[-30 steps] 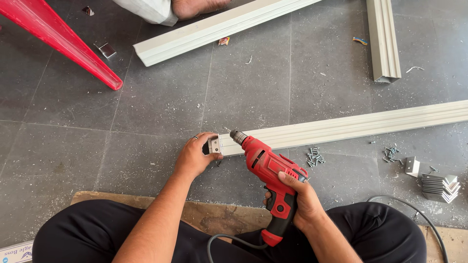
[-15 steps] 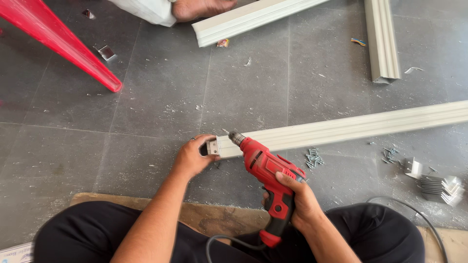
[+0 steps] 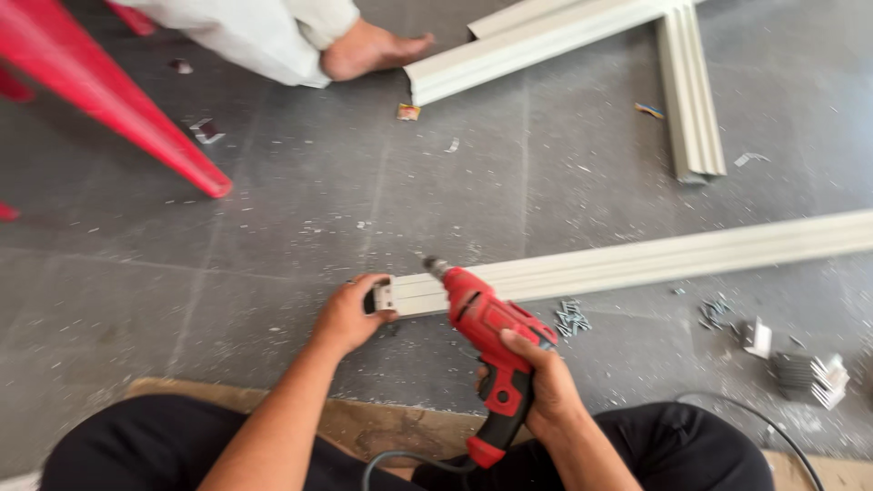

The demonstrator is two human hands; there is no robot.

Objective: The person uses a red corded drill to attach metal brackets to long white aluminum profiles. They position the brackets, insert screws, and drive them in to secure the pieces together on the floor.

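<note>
Drill (image 3: 491,341) in your right hand (image 3: 536,382), fist clenched on grip; feels heavy, rigid. Left hand (image 3: 350,314) grasping end of long white strip (image 3: 637,259) on floor (image 3: 273,236); strip light, stiff, probably slippery. Hold near end bracket (image 3: 385,295).

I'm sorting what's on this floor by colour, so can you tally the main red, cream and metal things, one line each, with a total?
Red: 2, the power drill in the right hand and the slanted red leg.
Cream: 3 profile lengths, one steadied by the left hand, two meeting at a corner.
Metal: 2 screw piles.
Total: 7.
</note>
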